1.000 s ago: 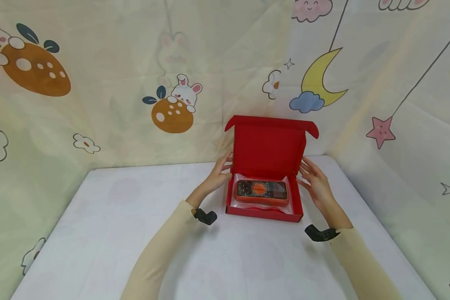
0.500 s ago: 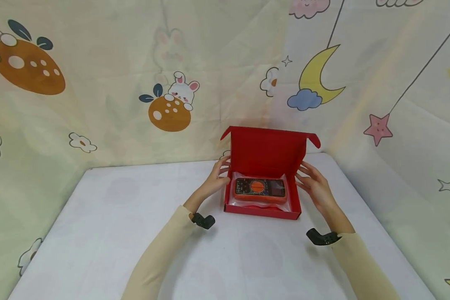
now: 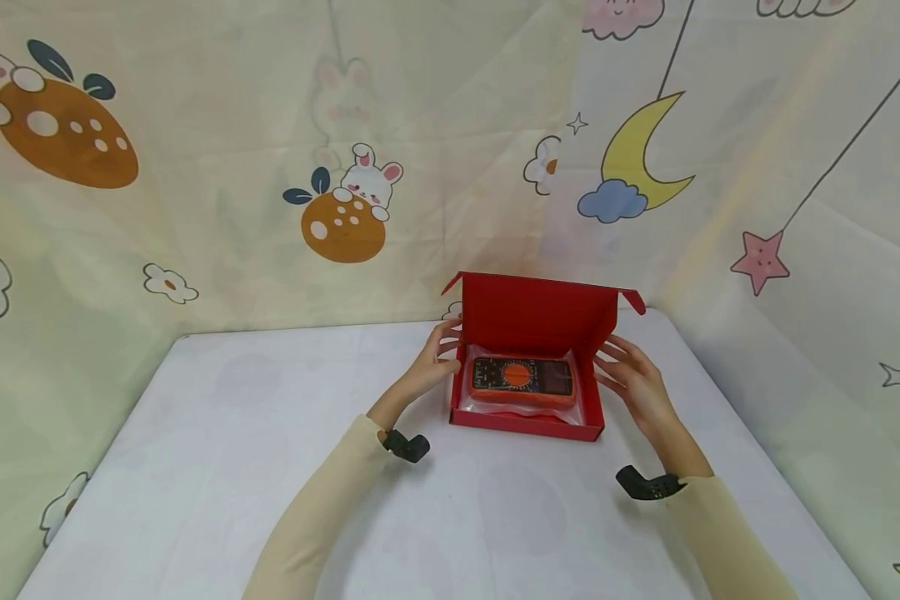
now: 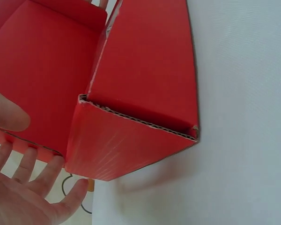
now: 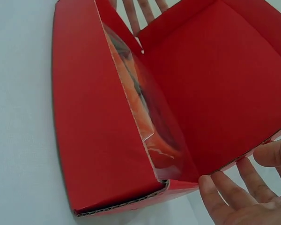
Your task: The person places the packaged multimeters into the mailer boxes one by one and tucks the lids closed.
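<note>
A red cardboard box sits on the table with its hinged lid raised and leaning back. Inside lies an orange and black multimeter in clear plastic wrapping. My left hand is at the lid's left edge; in the left wrist view its fairly straight fingers touch the side flap, the thumb standing over the lid's inner face. On the right side, my right hand touches the lid's edge with extended fingers. The wrapped multimeter shows partly over the box wall in the right wrist view.
The box stands toward the back right of a white-covered table. Close behind it hangs a patterned cloth wall, and another cloth side rises at the right. Black wrist cameras are strapped to both wrists.
The box lid has swung down and forward from nearly upright, its top edge now lower. Both hands stay at its sides and have shifted slightly with it. The multimeter has not moved.
</note>
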Demonstrator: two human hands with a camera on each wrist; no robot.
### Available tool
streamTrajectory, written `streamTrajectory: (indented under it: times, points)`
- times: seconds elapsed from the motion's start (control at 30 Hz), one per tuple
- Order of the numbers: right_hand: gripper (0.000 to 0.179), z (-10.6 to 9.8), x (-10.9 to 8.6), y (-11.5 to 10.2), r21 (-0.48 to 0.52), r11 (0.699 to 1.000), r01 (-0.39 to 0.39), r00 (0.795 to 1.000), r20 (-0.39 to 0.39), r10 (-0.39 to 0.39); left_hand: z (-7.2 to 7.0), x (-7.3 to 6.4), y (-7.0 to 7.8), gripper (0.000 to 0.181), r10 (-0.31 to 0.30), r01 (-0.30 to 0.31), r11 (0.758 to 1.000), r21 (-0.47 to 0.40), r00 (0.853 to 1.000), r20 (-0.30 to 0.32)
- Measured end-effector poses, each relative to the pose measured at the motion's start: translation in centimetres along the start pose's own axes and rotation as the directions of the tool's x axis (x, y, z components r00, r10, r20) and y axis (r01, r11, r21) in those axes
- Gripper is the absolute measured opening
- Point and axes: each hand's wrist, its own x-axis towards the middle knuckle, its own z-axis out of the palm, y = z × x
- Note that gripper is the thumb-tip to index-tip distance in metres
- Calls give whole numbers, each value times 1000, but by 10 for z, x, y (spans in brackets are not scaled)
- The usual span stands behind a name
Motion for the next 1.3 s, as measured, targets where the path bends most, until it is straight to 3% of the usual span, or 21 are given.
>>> streamTrajectory:
  times: [0.13, 0.3, 0.53, 0.63, 0.73, 0.8, 0.9, 1.07, 1.2, 1.23, 1.3]
  points:
    - [54, 1, 0, 1, 16, 1000, 9, 1000, 8, -9, -2, 2, -9, 71, 6, -6, 1000, 15, 1000, -28]
    - [46, 2, 2, 1, 38, 999, 14, 1000, 6, -14, -5, 0, -8, 69, -6, 9, 999, 44, 998, -66]
    - [35, 4, 0, 4, 63, 997, -34, 999, -27, 35, -6, -3, -13, 70, -29, 33, 998, 49, 997, -76]
    - [33, 2, -3, 3, 80, 995, -53, 996, -66, 59, -5, -6, -14, 69, -20, 24, 999, 48, 996, -86]
    - [32, 0, -8, 0, 125, 992, -6, 987, -156, 25, -3, -10, -9, 63, 50, -42, 998, 55, 988, -143]
    - [31, 0, -14, -5, 166, 984, 61, 972, -233, -22, -3, -13, -2, 59, 118, -106, 992, 71, 974, -194]
    - [34, 1, -22, -17, 113, 977, 184, 939, -313, -140, -2, -15, 15, 53, 229, -204, 972, 118, 938, -262]
    - [43, 10, -24, -43, -156, 943, 293, 911, -256, -325, -1, -13, 45, 39, 374, -273, 913, 303, 857, -354]
    - [40, 16, -21, -57, -216, 924, 316, 904, -226, -362, -1, -8, 58, 27, 457, -293, 866, 404, 792, -405]
    - [39, 17, -20, -59, -223, 922, 318, 902, -228, -366, -1, -7, 60, 25, 466, -300, 863, 407, 784, -409]
    - [36, 17, -19, -62, -241, 917, 319, 901, -224, -372, -1, -5, 63, 23, 468, -308, 863, 400, 784, -407]
